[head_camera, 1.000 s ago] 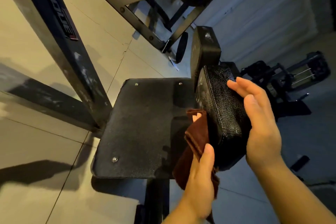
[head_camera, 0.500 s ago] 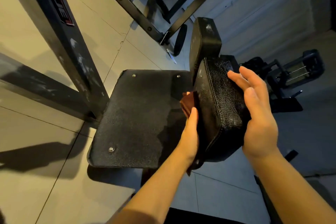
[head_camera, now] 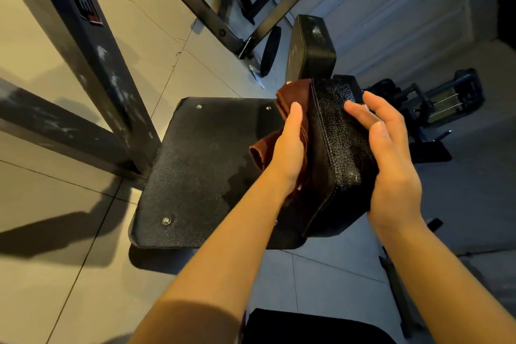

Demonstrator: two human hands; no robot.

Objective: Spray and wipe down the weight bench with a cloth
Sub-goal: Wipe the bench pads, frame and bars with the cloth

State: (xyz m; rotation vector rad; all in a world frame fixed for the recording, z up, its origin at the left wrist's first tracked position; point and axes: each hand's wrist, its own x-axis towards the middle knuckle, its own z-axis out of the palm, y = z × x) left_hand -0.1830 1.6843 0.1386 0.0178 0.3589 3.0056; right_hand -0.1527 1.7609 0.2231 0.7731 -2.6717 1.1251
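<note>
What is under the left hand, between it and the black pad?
A brown cloth lies under the left hand, pressed against the side of the cracked black pad. The hand and cloth cover that side, so its surface cannot be seen.

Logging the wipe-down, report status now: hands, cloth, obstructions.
Left hand presses brown cloth flat against near pad side. Right hand open, steadying pad's far side. No obstruction seen.
</note>
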